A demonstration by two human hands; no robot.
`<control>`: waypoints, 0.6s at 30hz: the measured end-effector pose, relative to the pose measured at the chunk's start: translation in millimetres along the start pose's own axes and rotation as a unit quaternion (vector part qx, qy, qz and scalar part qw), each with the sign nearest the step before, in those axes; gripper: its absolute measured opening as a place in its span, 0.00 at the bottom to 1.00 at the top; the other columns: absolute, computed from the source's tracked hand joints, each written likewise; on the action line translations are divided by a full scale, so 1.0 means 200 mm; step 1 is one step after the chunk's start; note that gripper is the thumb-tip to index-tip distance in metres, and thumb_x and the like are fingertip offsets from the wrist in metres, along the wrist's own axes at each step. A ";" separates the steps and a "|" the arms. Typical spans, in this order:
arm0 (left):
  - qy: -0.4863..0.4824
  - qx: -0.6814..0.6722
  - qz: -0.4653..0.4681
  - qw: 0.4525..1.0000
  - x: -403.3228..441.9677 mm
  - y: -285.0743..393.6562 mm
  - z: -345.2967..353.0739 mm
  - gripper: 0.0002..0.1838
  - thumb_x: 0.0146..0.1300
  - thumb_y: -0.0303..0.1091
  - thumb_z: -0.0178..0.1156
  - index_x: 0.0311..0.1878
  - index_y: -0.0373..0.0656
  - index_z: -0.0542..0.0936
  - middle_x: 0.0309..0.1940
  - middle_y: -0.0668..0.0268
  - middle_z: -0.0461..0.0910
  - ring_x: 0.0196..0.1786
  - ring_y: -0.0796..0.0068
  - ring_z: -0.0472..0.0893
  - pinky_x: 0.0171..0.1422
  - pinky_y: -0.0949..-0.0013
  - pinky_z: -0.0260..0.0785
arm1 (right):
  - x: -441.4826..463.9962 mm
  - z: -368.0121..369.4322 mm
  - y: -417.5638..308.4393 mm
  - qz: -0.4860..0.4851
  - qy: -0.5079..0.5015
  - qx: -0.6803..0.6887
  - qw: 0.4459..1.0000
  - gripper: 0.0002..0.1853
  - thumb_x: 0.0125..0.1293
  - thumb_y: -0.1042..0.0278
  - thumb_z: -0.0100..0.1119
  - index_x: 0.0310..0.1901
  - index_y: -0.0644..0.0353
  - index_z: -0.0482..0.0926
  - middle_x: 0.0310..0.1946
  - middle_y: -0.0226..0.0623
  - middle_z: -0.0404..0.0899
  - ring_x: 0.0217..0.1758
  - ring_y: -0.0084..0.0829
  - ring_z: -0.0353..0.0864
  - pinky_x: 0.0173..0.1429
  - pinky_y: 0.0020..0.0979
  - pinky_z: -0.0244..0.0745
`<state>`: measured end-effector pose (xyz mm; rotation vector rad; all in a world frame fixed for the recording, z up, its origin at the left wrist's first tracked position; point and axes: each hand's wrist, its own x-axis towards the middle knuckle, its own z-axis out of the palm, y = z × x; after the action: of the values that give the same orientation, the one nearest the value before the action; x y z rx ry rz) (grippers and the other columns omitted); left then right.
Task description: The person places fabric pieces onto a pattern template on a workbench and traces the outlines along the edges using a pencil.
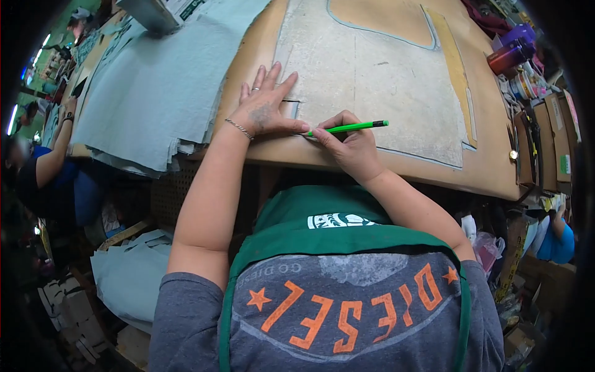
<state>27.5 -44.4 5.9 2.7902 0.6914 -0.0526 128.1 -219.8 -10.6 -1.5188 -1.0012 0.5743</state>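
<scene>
A green pencil (356, 127) is pinched in my right hand (354, 146), its tip low at the near edge of a pale, worn sheet (384, 87). Spread flat over the sheet's left edge is my left hand (270, 110), fingers apart, its thumb reaching toward the pencil tip. The sheet has dark lines along its borders and a large blue-edged cutout at the top. It lies on a tan table (489, 149).
Stacked light blue sheets (161, 74) lie left, with a metal object (149, 13) on top. A yellow strip (455, 68), a tumbler (510, 56) and cardboard boxes (542, 139) are at right. Another person's arm (56, 155) is at far left.
</scene>
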 end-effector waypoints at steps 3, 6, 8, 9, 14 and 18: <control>-0.010 0.004 -0.006 1.000 0.00 0.01 -0.01 0.59 0.28 0.72 0.61 0.66 0.55 0.54 0.68 0.53 0.41 0.70 0.50 0.37 0.66 0.40 0.33 | -0.02 -0.13 0.03 0.016 -0.002 0.067 0.998 0.08 0.54 0.71 0.62 0.29 0.63 0.72 0.27 0.35 0.78 0.31 0.19 0.75 0.35 0.23 0.71; -0.005 0.013 0.003 1.000 0.01 -0.01 0.01 0.58 0.29 0.69 0.63 0.67 0.57 0.53 0.68 0.55 0.41 0.70 0.52 0.38 0.65 0.40 0.34 | -0.07 -0.38 0.03 0.053 0.000 0.096 0.994 0.08 0.54 0.73 0.61 0.30 0.64 0.71 0.31 0.38 0.78 0.35 0.22 0.76 0.41 0.24 0.72; -0.005 0.012 0.003 1.000 0.01 0.00 0.00 0.58 0.28 0.67 0.64 0.67 0.57 0.53 0.68 0.56 0.41 0.70 0.52 0.38 0.65 0.39 0.35 | -0.14 -0.60 0.04 0.086 0.014 0.086 0.992 0.07 0.53 0.75 0.61 0.30 0.63 0.72 0.32 0.41 0.78 0.37 0.25 0.77 0.46 0.27 0.72; -0.009 0.013 0.003 1.000 0.01 0.00 0.00 0.59 0.27 0.67 0.65 0.67 0.57 0.53 0.68 0.57 0.41 0.70 0.53 0.39 0.65 0.39 0.35 | -0.18 -0.72 0.05 0.086 0.028 0.065 0.994 0.07 0.53 0.75 0.61 0.30 0.63 0.72 0.33 0.41 0.78 0.38 0.26 0.77 0.46 0.28 0.72; -0.023 0.016 -0.010 1.000 0.01 0.02 -0.02 0.59 0.26 0.64 0.67 0.67 0.57 0.53 0.69 0.58 0.41 0.70 0.53 0.39 0.64 0.37 0.34 | -0.42 -1.24 0.09 0.126 0.127 0.041 0.983 0.06 0.54 0.75 0.59 0.29 0.61 0.71 0.32 0.42 0.79 0.39 0.28 0.78 0.48 0.28 0.71; -0.023 0.015 -0.009 1.000 0.02 0.03 -0.02 0.60 0.26 0.64 0.67 0.67 0.57 0.52 0.69 0.58 0.40 0.70 0.54 0.39 0.64 0.37 0.33 | -0.54 -1.44 0.12 0.129 0.198 0.039 0.971 0.06 0.57 0.75 0.57 0.31 0.60 0.69 0.28 0.36 0.78 0.34 0.26 0.78 0.39 0.25 0.73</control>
<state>32.8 -46.7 11.1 2.8016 0.7104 -0.1321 314.4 -465.2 8.0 -1.6235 -0.4730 0.4589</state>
